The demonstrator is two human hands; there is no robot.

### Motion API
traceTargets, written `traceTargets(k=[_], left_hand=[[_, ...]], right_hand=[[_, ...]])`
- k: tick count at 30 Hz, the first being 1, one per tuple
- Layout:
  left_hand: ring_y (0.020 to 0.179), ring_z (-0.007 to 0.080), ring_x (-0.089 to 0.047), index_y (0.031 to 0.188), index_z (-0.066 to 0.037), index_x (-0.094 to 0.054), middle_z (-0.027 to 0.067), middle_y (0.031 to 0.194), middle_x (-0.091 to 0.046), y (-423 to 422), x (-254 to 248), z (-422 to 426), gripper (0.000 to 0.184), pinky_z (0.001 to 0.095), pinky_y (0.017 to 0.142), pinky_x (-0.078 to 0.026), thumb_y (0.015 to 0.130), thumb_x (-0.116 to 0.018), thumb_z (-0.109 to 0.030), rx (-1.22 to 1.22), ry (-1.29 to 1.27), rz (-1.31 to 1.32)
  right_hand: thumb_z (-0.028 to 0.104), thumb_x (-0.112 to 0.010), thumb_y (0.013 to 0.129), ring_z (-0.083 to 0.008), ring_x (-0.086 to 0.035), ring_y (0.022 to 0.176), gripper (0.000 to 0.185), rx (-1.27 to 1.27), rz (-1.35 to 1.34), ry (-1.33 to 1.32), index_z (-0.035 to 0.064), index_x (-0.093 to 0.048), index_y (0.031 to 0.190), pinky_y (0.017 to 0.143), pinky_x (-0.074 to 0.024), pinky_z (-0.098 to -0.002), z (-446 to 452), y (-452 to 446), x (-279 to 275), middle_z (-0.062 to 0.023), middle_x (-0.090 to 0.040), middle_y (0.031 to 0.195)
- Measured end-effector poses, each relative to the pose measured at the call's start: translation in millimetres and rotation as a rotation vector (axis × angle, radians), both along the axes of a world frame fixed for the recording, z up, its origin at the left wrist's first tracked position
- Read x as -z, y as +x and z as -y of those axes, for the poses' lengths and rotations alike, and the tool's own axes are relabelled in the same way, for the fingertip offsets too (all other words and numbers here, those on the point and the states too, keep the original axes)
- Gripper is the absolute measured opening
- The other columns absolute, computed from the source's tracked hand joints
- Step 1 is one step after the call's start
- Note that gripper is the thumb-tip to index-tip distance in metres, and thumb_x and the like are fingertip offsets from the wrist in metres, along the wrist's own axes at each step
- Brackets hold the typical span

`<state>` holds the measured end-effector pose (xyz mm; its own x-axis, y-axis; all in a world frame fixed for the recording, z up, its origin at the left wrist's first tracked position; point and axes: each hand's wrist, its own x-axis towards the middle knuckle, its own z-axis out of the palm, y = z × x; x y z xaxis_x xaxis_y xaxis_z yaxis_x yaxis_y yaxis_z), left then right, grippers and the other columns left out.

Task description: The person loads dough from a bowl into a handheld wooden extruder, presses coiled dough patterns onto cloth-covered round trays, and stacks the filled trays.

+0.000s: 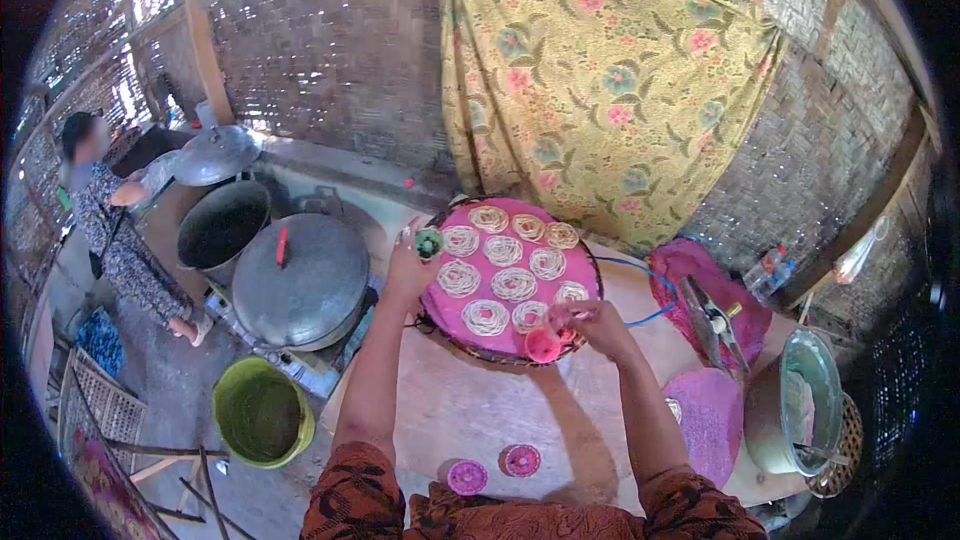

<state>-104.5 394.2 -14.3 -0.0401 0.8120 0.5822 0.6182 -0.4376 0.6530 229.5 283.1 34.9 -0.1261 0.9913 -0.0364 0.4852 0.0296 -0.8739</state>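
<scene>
A round woven tray with a bright pink surface holds several pale coiled rosettes that look like strands of dough. At the tray's left edge my left hand is closed around a small green cup-like piece. My right hand is over the tray's front right edge, its fingertips pinched together. What they pinch is too small to make out. Just beneath these fingertips is a pink cup; whether they touch it I cannot tell. Two small pink fluted cups stand on the table near my body.
To the left are a large lidded pot, an open dark pot and a yellow-green bucket. Another person stands beyond them. Rightward lie a pink round mat, a metal tool and a green bucket.
</scene>
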Motion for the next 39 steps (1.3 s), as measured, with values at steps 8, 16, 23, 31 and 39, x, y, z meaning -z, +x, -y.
traceTargets(k=[8, 16, 23, 31, 39], left_hand=[[0.110, 0.0381, -0.053, 0.133, 0.000, -0.035, 0.0265, 0.115, -0.053, 1.3, 10.3, -14.5, 0.076, 0.0398, 0.091, -0.043, 0.069, -0.072, -0.013, 0.006, -0.095, 0.141], [0.119, 0.0316, -0.049, 0.134, -0.001, -0.034, 0.0217, 0.127, -0.049, -42.6, -5.8, 51.7, 0.069, 0.0385, 0.101, -0.037, 0.075, -0.069, -0.007, -0.126, -0.052, 0.220], [0.119, 0.0296, -0.048, 0.134, -0.003, -0.036, 0.0175, 0.131, -0.046, -68.1, 34.1, 120.7, 0.059, 0.0366, 0.102, -0.035, 0.081, -0.064, -0.006, -0.062, -0.152, 0.239], [0.126, 0.0251, -0.040, 0.134, -0.002, -0.036, 0.0116, 0.136, -0.042, -32.2, 10.8, 177.6, 0.051, 0.0364, 0.104, -0.033, 0.087, -0.058, -0.005, -0.003, -0.278, 0.328], [0.124, 0.0225, -0.042, 0.134, -0.002, -0.037, 0.0119, 0.137, -0.041, 24.8, -50.6, 216.1, 0.045, 0.0348, 0.102, -0.034, 0.092, -0.051, -0.010, 0.132, -0.123, 0.240]], right_hand=[[0.020, -0.063, 0.081, -0.0148, -0.063, 0.060, 0.024, 0.479, 0.347, 0.339, 0.0038, -0.070, 0.098, 0.056, -0.0494, -0.0304, -144.8, 99.3, 52.0, -0.0124, -0.068, 0.073], [0.027, -0.064, 0.076, -0.0294, -0.067, 0.066, 0.031, 0.537, 0.486, 0.243, 0.0042, -0.069, 0.096, 0.059, -0.0513, -0.0397, -177.3, 91.9, 87.4, -0.0190, -0.067, 0.074], [0.020, -0.064, 0.082, -0.0142, -0.062, 0.060, 0.031, 0.566, 0.161, 0.281, -0.0008, -0.064, 0.104, 0.052, -0.0488, -0.0293, -67.0, 125.4, 30.6, -0.0100, -0.065, 0.072], [0.015, -0.060, 0.087, -0.0081, -0.053, 0.057, 0.026, 0.793, 0.052, 0.328, -0.0003, -0.063, 0.107, 0.051, -0.0441, -0.0236, 151.1, 220.2, -41.8, -0.0030, -0.060, 0.068], [0.019, -0.058, 0.090, -0.0076, -0.054, 0.066, 0.028, 1.261, 0.119, 0.636, 0.0011, -0.061, 0.111, 0.056, -0.0445, -0.0212, 353.9, 274.6, -117.2, -0.0028, -0.062, 0.089]])
